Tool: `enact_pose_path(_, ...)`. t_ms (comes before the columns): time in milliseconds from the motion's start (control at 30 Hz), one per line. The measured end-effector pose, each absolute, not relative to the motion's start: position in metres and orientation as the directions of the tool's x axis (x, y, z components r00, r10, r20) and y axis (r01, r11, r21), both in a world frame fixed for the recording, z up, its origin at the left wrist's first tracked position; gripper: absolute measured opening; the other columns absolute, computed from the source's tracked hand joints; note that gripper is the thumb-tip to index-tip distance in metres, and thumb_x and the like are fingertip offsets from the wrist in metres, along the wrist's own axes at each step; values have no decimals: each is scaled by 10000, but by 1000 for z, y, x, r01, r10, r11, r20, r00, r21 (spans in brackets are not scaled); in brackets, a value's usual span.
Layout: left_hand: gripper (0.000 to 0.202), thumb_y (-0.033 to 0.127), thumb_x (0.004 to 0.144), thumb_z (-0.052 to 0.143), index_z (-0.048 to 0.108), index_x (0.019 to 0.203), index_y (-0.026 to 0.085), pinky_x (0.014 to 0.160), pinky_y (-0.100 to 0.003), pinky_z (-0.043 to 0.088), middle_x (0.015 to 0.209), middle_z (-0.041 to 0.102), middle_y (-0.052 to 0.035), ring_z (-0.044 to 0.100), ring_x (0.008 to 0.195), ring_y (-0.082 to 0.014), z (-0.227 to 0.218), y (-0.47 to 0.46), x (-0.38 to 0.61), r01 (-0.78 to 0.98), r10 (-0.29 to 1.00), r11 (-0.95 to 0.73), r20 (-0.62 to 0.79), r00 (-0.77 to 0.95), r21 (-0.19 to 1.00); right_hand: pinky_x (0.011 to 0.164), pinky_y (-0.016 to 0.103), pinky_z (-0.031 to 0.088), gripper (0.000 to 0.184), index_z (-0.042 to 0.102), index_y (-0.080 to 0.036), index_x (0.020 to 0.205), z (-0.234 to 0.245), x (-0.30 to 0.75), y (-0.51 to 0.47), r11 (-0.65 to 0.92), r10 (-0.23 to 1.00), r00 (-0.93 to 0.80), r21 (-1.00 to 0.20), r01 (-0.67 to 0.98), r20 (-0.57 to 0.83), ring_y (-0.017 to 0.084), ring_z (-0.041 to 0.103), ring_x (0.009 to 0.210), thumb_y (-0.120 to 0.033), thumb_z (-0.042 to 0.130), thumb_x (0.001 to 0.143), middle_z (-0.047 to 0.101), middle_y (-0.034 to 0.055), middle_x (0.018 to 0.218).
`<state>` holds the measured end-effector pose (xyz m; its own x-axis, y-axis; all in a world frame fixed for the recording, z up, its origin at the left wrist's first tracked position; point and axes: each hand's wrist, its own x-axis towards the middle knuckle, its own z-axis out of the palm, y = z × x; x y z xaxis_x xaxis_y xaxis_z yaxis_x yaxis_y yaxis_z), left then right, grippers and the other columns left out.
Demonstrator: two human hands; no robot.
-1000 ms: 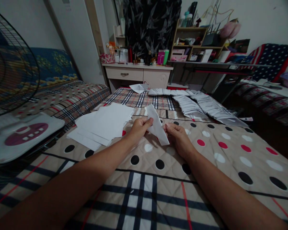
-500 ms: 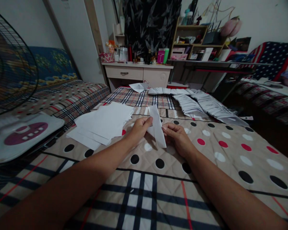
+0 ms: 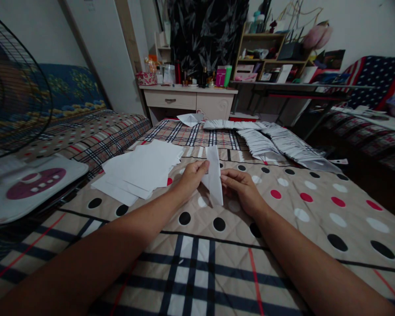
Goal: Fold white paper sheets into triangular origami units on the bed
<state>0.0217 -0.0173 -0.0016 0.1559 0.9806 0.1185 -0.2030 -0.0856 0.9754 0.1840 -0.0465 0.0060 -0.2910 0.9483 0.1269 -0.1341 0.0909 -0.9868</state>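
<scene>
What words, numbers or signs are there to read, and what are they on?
No text can be read for sure.
Folded paper: no writing shows.
Loose sheets: no writing shows.
Tall pale panel: tiny mark near the top, too blurred.
Magenta box: any print is too small.

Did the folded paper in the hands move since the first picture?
Yes. The folded paper turned: its lower end swung left in the picture, from right of the black dot below to almost straight above it.
</scene>
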Motion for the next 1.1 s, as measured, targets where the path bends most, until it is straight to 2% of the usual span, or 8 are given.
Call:
enact_pose_path(267,442,573,795,625,622,804,130,493,-201,383,629,568,-2,501,507,-99,-4,-15,21,-236,989,-52,83,125,970,519,223,338,218,734,-191,945,12,182,-51,92,941,-315,-990,-110,123,100,477,566,-323,672,784,601,-1,691)
enact_pose_path(433,427,547,842,564,631,835,125,518,-210,379,648,580,-5,502,544,-110,-2,-18,21,-142,983,-113,131,132,984,500,213,342,174,722,-172,856,14,180,-50,134,948,-283,-989,-67,147,91,458,525,-305,679,752,562,-25,598)
enact_pose_path(667,401,476,908,468,635,775,137,648,-247,429,731,616,-31,565,701,-155,3,-27,25,188,856,-385,273,439,903,514,257,438,254,699,-156,732,7,180,-43,107,994,-32,-994,-24,108,139,539,524,-391,756,655,659,13,632)
enact_pose_path(733,342,437,912,473,645,898,142,667,-257,453,779,632,-37,591,723,-161,2,-28,25,218,858,-381,255,445,899,474,255,417,251,689,-156,679,8,181,-41,63,998,15,-998,-15,63,145,534,490,-384,772,617,646,15,578)
enact_pose_path(800,312,319,891,511,583,1154,167,677,-259,483,938,648,-56,609,752,-150,2,-29,25,230,878,-390,284,386,891,446,250,394,233,678,-158,646,10,182,-40,18,999,36,-1000,-16,18,148,530,465,-362,775,590,627,11,531)
enact_pose_path(900,604,49,788,475,444,1357,251,766,-277,518,1275,548,-88,599,969,-156,8,-34,23,333,807,-584,484,339,740,423,233,361,184,664,-157,626,12,182,-40,-22,999,39,-999,-26,-23,136,519,446,-310,751,573,616,3,516)
enact_pose_path(1000,640,-65,694,419,570,1225,259,967,-362,478,1425,429,-63,475,1238,-199,18,-42,20,445,604,-791,649,462,419,423,224,335,155,651,-150,606,12,182,-39,-6,999,48,-1000,-27,-8,113,489,438,-277,724,556,608,-3,525)
enact_pose_path(1100,568,-62,692,459,605,1150,240,1047,-427,429,1443,399,-71,431,1288,-226,25,-47,18,498,483,-846,671,563,190,439,227,321,165,653,-144,625,9,183,-38,33,997,66,-999,-19,32,103,464,452,-277,720,553,585,-13,535)
